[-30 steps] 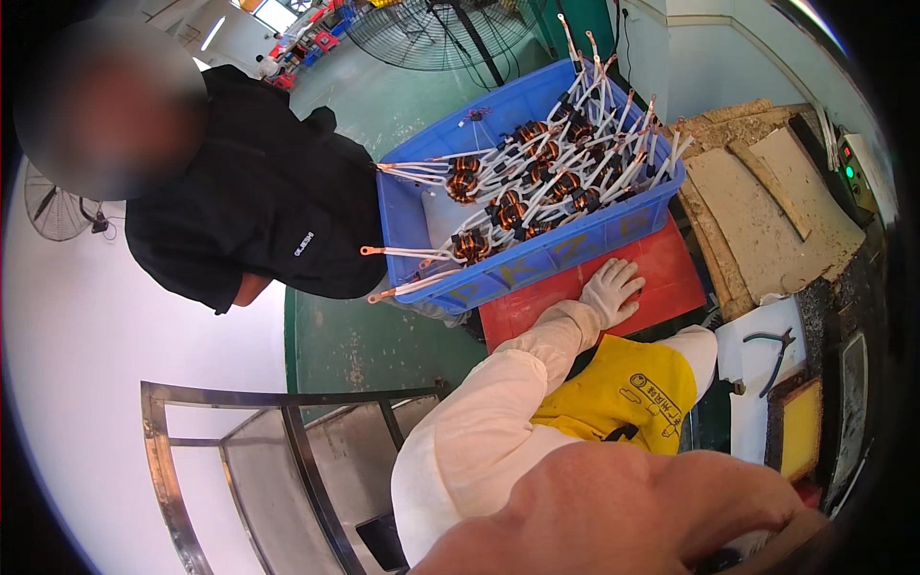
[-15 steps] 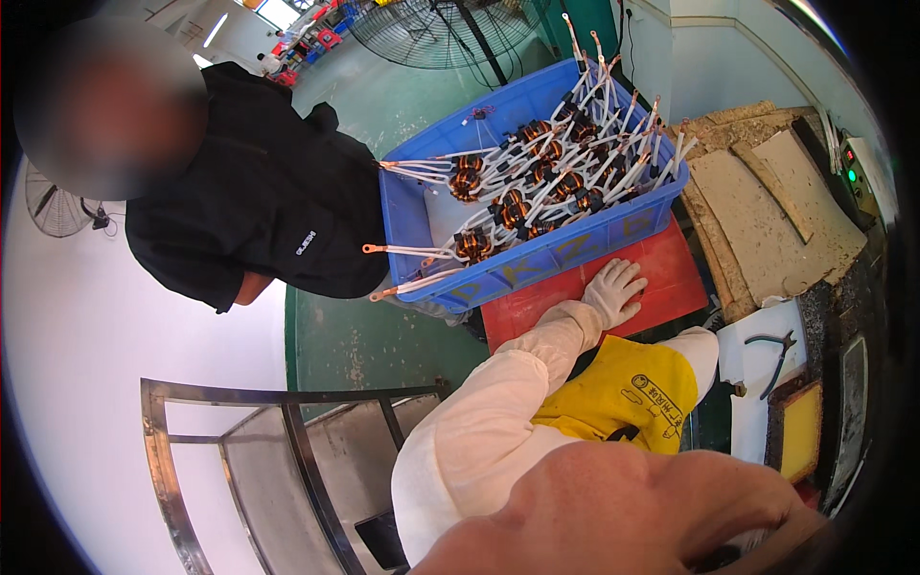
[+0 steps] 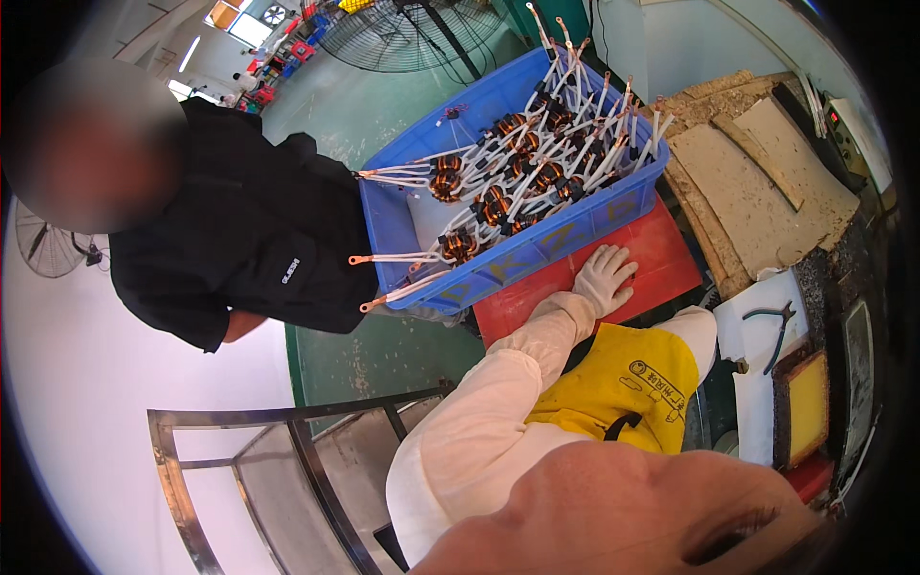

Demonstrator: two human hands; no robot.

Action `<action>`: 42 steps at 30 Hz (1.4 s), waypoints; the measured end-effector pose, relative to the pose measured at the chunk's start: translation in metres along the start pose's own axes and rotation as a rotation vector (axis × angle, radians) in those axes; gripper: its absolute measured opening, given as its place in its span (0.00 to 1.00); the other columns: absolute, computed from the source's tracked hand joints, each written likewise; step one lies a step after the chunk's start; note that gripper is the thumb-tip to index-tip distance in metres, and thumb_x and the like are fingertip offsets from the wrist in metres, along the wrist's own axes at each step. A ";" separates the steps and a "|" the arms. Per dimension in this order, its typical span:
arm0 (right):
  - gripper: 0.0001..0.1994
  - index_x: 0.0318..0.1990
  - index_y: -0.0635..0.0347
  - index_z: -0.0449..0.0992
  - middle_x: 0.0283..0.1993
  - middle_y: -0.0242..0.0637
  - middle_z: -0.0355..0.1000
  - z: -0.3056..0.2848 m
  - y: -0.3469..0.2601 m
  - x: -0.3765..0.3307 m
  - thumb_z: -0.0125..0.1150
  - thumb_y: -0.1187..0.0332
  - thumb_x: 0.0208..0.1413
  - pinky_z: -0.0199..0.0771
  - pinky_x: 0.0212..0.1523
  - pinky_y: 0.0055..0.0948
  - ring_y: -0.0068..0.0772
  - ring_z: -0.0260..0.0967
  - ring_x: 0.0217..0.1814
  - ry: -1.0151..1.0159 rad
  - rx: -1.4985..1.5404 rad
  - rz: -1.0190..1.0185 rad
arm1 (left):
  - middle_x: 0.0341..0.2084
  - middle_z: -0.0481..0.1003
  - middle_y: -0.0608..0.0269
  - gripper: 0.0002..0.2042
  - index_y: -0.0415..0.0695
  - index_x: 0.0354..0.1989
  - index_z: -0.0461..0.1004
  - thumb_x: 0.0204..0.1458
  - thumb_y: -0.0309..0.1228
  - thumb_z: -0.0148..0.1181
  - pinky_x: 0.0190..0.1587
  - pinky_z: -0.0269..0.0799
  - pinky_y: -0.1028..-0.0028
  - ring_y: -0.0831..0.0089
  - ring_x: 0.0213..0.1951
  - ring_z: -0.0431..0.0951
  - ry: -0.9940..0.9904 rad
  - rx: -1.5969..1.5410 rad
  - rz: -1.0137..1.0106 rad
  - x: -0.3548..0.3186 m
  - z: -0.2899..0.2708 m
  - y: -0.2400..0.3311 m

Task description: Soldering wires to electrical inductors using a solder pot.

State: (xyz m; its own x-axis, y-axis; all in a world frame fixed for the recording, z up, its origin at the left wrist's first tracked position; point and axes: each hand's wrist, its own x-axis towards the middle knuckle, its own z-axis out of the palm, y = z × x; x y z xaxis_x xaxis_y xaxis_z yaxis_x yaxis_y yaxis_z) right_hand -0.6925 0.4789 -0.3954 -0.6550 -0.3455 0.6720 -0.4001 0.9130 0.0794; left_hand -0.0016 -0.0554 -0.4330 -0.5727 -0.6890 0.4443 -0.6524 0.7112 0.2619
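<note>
My left hand [image 3: 604, 280], in a white glove, lies flat on a red board [image 3: 661, 259] with its fingers spread and nothing in them. Just beyond it stands a blue plastic crate [image 3: 565, 230], its near side close to my fingertips. Inside lie several copper-wound ring coils [image 3: 493, 206] with white sleeved leads [image 3: 436, 170]; some leads end in copper lugs and stick out over the rim. My right hand is not in view.
At the left a person in a black shirt [image 3: 240, 211] stands beside the crate. A metal frame [image 3: 297, 431] is at lower left, a large fan [image 3: 412, 34] behind. On the right are brown boards [image 3: 757, 182], pliers [image 3: 778, 335] and a yellow-faced block [image 3: 807, 409].
The whole view has shifted slightly, so the crate and the person appear a little further left. My left hand stays flat on the red board.
</note>
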 end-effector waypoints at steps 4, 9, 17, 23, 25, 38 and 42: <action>0.23 0.63 0.38 0.80 0.54 0.27 0.83 0.062 0.070 -0.013 0.59 0.45 0.64 0.68 0.55 0.51 0.42 0.81 0.51 0.039 -0.060 -0.064 | 0.65 0.70 0.48 0.28 0.49 0.59 0.75 0.47 0.42 0.67 0.73 0.58 0.48 0.47 0.67 0.67 -0.004 0.000 0.004 0.001 0.000 0.000; 0.23 0.62 0.37 0.80 0.51 0.26 0.84 0.069 0.075 -0.011 0.59 0.45 0.63 0.67 0.54 0.49 0.42 0.81 0.47 0.145 -0.055 -0.136 | 0.65 0.70 0.49 0.28 0.49 0.60 0.75 0.48 0.43 0.67 0.73 0.58 0.48 0.48 0.67 0.67 0.002 0.007 0.010 0.001 0.002 -0.001; 0.23 0.62 0.35 0.80 0.50 0.27 0.84 0.063 0.074 -0.010 0.59 0.44 0.64 0.67 0.54 0.48 0.43 0.81 0.45 0.038 -0.041 -0.025 | 0.65 0.69 0.49 0.28 0.49 0.60 0.75 0.48 0.43 0.66 0.72 0.58 0.48 0.48 0.67 0.67 -0.017 0.008 0.002 0.001 0.001 0.000; 0.23 0.63 0.35 0.80 0.50 0.27 0.84 0.064 0.075 -0.011 0.59 0.43 0.64 0.67 0.54 0.50 0.44 0.81 0.45 0.026 -0.060 -0.020 | 0.65 0.70 0.49 0.28 0.48 0.59 0.76 0.48 0.42 0.67 0.72 0.59 0.48 0.47 0.67 0.67 -0.004 0.003 0.004 0.002 -0.001 0.001; 0.23 0.63 0.35 0.79 0.50 0.27 0.84 0.064 0.076 -0.011 0.59 0.43 0.64 0.66 0.55 0.50 0.44 0.81 0.45 0.021 -0.060 -0.018 | 0.65 0.70 0.48 0.28 0.48 0.59 0.76 0.48 0.42 0.67 0.72 0.59 0.48 0.47 0.66 0.68 -0.008 0.000 0.005 0.002 -0.002 0.000; 0.23 0.62 0.36 0.80 0.50 0.26 0.84 0.061 0.074 -0.009 0.58 0.42 0.64 0.66 0.55 0.50 0.43 0.81 0.44 0.038 -0.079 -0.023 | 0.65 0.69 0.48 0.29 0.49 0.60 0.75 0.47 0.42 0.67 0.72 0.59 0.47 0.47 0.67 0.67 -0.011 0.000 0.004 0.001 0.001 -0.001; 0.23 0.61 0.36 0.81 0.50 0.26 0.84 0.059 0.074 -0.010 0.58 0.42 0.64 0.66 0.55 0.50 0.43 0.81 0.44 0.048 -0.077 -0.033 | 0.65 0.69 0.48 0.29 0.49 0.60 0.75 0.47 0.43 0.67 0.72 0.59 0.47 0.47 0.67 0.67 -0.005 -0.004 0.004 0.001 0.002 -0.001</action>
State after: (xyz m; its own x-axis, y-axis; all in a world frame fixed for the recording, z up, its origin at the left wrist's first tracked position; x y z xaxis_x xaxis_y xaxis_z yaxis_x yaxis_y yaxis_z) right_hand -0.7541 0.5373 -0.4397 -0.6102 -0.3670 0.7021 -0.3695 0.9158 0.1576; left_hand -0.0025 -0.0570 -0.4340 -0.5779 -0.6869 0.4407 -0.6481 0.7145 0.2637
